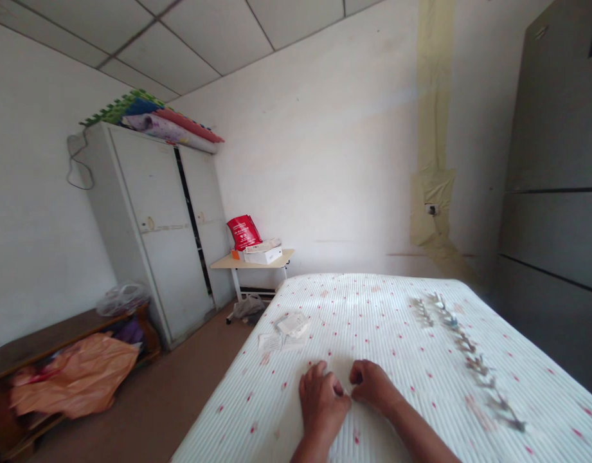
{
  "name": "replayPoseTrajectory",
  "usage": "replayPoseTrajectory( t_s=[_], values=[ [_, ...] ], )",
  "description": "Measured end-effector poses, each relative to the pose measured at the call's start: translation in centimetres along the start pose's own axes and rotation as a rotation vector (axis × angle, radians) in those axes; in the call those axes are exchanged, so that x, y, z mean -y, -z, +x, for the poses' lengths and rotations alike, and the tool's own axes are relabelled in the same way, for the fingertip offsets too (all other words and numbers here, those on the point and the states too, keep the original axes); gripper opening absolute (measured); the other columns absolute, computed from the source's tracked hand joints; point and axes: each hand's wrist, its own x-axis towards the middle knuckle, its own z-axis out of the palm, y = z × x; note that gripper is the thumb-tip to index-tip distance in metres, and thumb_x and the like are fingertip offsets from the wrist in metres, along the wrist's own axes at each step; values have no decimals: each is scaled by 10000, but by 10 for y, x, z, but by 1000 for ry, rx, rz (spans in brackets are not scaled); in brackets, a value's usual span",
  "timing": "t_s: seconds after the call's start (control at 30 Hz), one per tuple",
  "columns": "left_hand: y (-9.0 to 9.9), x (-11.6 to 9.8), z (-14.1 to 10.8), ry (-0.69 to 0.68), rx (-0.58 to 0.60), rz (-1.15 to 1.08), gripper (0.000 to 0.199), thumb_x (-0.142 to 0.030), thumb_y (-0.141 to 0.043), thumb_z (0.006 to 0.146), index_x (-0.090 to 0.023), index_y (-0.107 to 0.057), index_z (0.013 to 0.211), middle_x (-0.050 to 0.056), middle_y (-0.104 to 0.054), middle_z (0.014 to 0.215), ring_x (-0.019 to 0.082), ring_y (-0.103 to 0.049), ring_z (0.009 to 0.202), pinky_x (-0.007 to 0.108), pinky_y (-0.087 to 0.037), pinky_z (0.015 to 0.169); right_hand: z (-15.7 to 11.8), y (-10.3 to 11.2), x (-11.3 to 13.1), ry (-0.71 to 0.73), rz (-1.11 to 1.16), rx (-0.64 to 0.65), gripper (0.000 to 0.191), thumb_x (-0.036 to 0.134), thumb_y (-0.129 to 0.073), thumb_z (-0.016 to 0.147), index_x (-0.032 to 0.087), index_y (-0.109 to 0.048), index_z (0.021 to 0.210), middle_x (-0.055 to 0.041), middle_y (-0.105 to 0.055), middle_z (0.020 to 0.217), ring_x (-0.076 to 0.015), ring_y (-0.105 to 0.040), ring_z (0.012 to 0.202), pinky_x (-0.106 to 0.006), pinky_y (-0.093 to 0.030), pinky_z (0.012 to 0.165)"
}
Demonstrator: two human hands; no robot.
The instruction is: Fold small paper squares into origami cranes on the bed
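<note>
My left hand [322, 397] rests low over the white mattress [392, 418], its fingers curled and thumb bent in. Close beside it, my right hand [373, 384] is also closed, with thumb and forefinger pinched toward the left. The fingertips of both hands nearly meet, and whatever may be between them is too small to make out. Beyond my left hand lie crumpled clear plastic packets with paper [292, 325]. Off to the right, a line of small greyish-brown figure-like pieces [476, 365] runs along the mattress, too blurred to name. A shorter pale row [423, 312] sits near its far end.
A small table [223, 262] with a red bag [244, 231] and a white box [264, 256] stands behind the bed. At left are a grey cabinet [153, 238] topped by rolled mats [168, 132] and a wooden bench [40, 331]. A tall grey fridge-like unit [551, 225] borders the right.
</note>
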Motion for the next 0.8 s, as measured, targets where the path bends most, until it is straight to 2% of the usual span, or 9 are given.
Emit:
replayPoseTrajectory(
  t_s=[0.27,0.5,0.67,0.8],
  values=[
    [-1,2,1,2,-2,38,105,-241,-546,695,-252,-631,755,-38,-471,1283,159,-344,1232,301,-189,1029,4,1,-6,10,68,24,223,33,-516,502,142,-639,652,-5,-639,667,-106,-539,634,-161,-341,536],
    [-5,8,2,-38,-38,19,127,-224,-517,724,-262,-633,756,-60,-480,1273,144,-367,1210,286,-222,1011,2,2,-6,-15,71,-24,267,19,-477,501,146,-658,651,-4,-648,647,-103,-548,602,-167,-336,526],
    [-7,12,2,-52,-14,26,168,-181,-500,724,-267,-635,775,-68,-463,1291,128,-341,1231,275,-211,1018,-2,7,-5,-90,66,-21,263,29,-464,529,151,-657,659,-1,-639,609,-93,-532,531,-169,-320,488],
    [-5,12,2,-53,24,32,202,-155,-493,723,-268,-640,800,-71,-441,1310,122,-320,1243,279,-200,1025,-2,9,-6,-67,50,-50,262,21,-449,548,156,-653,640,-3,-640,612,-100,-540,563,-168,-328,508]
  ],
)
